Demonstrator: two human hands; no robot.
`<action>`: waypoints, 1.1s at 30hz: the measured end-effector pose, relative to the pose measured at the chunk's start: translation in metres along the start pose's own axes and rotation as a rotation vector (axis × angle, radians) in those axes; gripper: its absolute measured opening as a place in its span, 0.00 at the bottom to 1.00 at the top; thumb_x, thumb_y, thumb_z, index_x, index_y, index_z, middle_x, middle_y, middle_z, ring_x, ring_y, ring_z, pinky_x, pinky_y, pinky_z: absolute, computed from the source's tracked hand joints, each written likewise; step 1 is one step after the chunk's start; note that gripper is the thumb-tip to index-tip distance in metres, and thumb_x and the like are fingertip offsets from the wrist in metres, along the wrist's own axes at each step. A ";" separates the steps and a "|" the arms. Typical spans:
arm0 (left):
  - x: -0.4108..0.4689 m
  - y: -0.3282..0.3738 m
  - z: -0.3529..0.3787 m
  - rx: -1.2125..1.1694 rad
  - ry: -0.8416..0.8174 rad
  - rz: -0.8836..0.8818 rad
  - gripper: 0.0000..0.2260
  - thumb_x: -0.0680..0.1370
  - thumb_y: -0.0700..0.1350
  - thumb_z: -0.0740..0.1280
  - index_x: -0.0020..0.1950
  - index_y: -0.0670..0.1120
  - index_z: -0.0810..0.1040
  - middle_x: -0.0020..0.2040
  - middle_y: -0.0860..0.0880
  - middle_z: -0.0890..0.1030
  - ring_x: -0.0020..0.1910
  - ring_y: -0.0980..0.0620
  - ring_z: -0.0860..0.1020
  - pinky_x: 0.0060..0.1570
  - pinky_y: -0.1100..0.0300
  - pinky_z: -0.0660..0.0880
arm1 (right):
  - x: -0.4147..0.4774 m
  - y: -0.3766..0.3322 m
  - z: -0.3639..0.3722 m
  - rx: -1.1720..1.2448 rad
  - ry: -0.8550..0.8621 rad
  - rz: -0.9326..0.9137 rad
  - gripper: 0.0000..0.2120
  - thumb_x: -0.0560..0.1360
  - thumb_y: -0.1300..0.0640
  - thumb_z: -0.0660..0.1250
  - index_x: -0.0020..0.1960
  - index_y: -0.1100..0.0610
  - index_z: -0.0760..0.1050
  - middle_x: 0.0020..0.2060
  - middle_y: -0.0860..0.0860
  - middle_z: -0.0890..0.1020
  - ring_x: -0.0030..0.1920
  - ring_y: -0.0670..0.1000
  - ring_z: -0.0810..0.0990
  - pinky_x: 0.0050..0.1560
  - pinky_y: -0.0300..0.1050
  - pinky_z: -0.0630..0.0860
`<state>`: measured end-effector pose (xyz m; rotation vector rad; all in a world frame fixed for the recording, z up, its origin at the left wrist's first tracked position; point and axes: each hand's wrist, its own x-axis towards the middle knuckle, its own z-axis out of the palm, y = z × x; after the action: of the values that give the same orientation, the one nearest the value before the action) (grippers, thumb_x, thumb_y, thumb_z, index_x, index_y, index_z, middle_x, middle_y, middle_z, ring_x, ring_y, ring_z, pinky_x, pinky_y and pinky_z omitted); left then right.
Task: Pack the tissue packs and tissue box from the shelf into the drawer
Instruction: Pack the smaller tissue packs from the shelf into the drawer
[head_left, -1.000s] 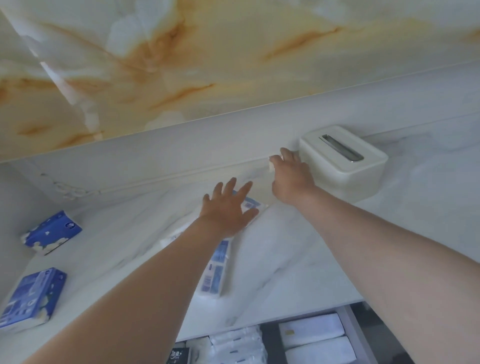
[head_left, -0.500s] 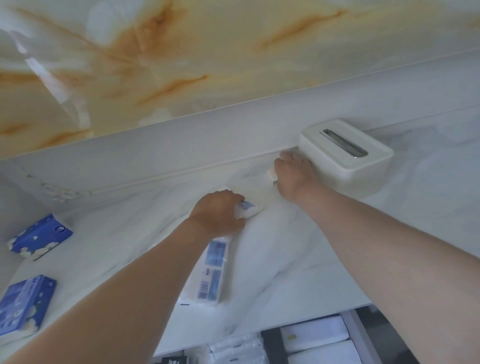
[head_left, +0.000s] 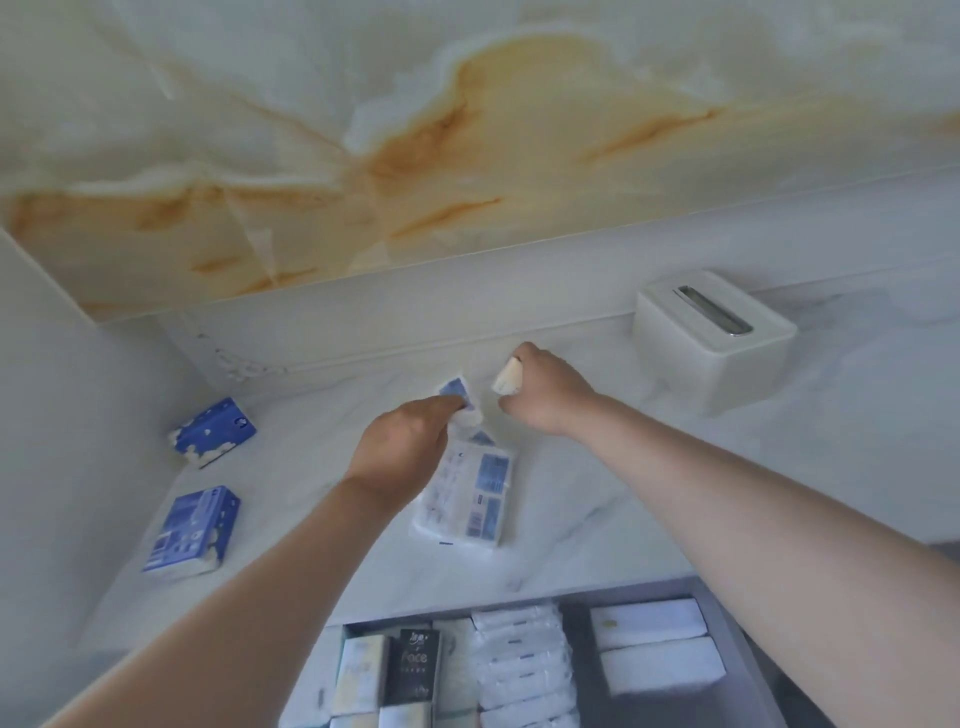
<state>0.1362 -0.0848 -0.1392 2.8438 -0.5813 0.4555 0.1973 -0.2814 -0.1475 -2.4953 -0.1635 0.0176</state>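
Note:
My left hand (head_left: 402, 449) grips the far end of a white and blue tissue pack (head_left: 475, 493) that lies on the marble shelf (head_left: 597, 493). My right hand (head_left: 545, 395) pinches a small cream tissue pack (head_left: 508, 378) just beyond it. A white tissue box (head_left: 711, 338) with a slot on top stands at the shelf's back right. Two blue tissue packs lie at the left, one further back (head_left: 213, 431) and one nearer (head_left: 192, 532). The open drawer (head_left: 727, 623) below holds several packs.
A marbled wall panel (head_left: 467, 130) rises behind the shelf, and a white side wall (head_left: 62, 415) closes it on the left. Inside the drawer, a dark pack (head_left: 415, 670) stands among white ones, with two white packs (head_left: 654, 644) at the right.
Both hands have closed on their packs and drawn back from the wall. My right hand has left the tissue box's side with the cream pack. The view has tilted down, showing more drawer.

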 end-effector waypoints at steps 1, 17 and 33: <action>-0.016 -0.004 -0.004 0.027 -0.016 0.023 0.17 0.78 0.40 0.59 0.63 0.50 0.79 0.55 0.48 0.83 0.50 0.43 0.81 0.42 0.53 0.78 | -0.011 -0.009 0.004 0.016 -0.033 0.005 0.23 0.72 0.53 0.71 0.64 0.56 0.67 0.59 0.56 0.76 0.60 0.59 0.77 0.50 0.44 0.70; -0.253 -0.041 -0.044 0.002 -0.043 0.085 0.27 0.66 0.31 0.75 0.61 0.51 0.80 0.57 0.54 0.83 0.53 0.52 0.82 0.35 0.60 0.81 | -0.181 -0.112 0.082 0.153 -0.540 0.017 0.20 0.76 0.59 0.59 0.67 0.49 0.69 0.58 0.52 0.75 0.57 0.54 0.75 0.53 0.48 0.74; -0.288 -0.035 -0.041 0.045 -0.586 -0.230 0.16 0.81 0.55 0.59 0.68 0.56 0.73 0.65 0.53 0.75 0.61 0.52 0.75 0.61 0.54 0.72 | -0.233 -0.075 0.167 0.363 0.058 0.404 0.17 0.77 0.61 0.68 0.65 0.56 0.75 0.59 0.53 0.80 0.57 0.53 0.78 0.51 0.38 0.68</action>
<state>-0.1121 0.0579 -0.2026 3.0237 -0.3201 -0.4245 -0.0511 -0.1508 -0.2433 -2.1241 0.3408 0.1304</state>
